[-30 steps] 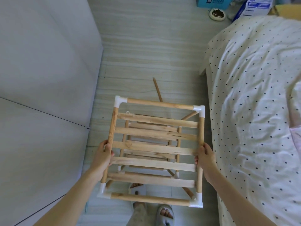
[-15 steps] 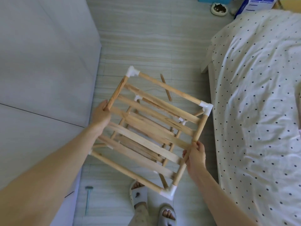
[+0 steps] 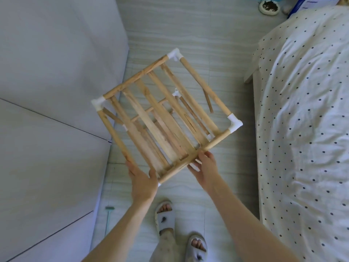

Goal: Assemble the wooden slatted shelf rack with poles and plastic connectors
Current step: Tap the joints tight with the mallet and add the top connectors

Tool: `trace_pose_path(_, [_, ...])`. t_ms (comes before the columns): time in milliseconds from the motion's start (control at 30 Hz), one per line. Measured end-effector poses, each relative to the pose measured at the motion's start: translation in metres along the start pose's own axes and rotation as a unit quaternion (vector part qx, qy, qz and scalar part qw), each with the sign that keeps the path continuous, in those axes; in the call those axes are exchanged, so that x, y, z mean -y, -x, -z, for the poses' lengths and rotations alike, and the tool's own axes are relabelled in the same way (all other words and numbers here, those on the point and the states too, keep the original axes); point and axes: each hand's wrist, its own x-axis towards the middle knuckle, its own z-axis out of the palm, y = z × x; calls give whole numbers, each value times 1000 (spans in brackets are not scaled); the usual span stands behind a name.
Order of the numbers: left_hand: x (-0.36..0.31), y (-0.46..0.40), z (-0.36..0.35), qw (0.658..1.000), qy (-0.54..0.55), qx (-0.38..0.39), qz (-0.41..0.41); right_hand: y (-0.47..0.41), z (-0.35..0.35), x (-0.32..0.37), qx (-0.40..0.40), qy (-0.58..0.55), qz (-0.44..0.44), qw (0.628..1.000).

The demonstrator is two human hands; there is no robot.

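Holding the rack (image 3: 166, 118) up over the floor (image 3: 188, 35), tilted like a diamond. Left grip (image 3: 142, 179) cups the near corner, fingers curled under; right grip (image 3: 206, 167) pinches the near rail. Slats run away from me; loose pole (image 3: 207, 101) lies below.

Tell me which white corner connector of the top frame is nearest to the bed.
The white connector at the right corner of the rack, just beside the dotted bed cover. The other two visible ones lie nearer the grey wall.
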Motion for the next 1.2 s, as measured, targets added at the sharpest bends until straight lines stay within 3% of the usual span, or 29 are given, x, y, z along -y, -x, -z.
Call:
trace_pose_path(133, [15, -3, 3, 999, -14, -6, -51, -13, 23, 45, -157, 178, 134, 962])
trace_pose_path(200, [15, -13, 9, 998, -15, -8, -59, -19, 30, 71, -169, 257, 216, 927])
trace_pose_path(267, [13, -28, 17, 997, -16, -14, -75, -25, 28, 90, -126, 319, 257, 904])
trace_pose_path(367, [7, -62, 35, 994, -32, -24, -101, -30, 19, 99, -79, 377, 247, 889])
trace_pose_path(500, [-12, -111, 68, 985, -101, -45, -133, -29, 19, 74, -93, 432, 239, 865])
trace_pose_path(633, [-36, -141, 86, 971, -184, -45, -146, -22, 15, 45, -110, 419, 228, 872])
trace_pose_path(767, [-34, -108, 66, 960, -153, -124, -199, -17, 8, 36, -111, 413, 204, 881])
trace_pose_path(867, [-17, -81, 45, 948, -172, -97, -248, -21, 3, 43, -103, 417, 191, 883])
trace_pose_path(1200, [-29, -143, 75, 919, -297, -15, -258, -35, -13, 46, 6, 430, 215, 877])
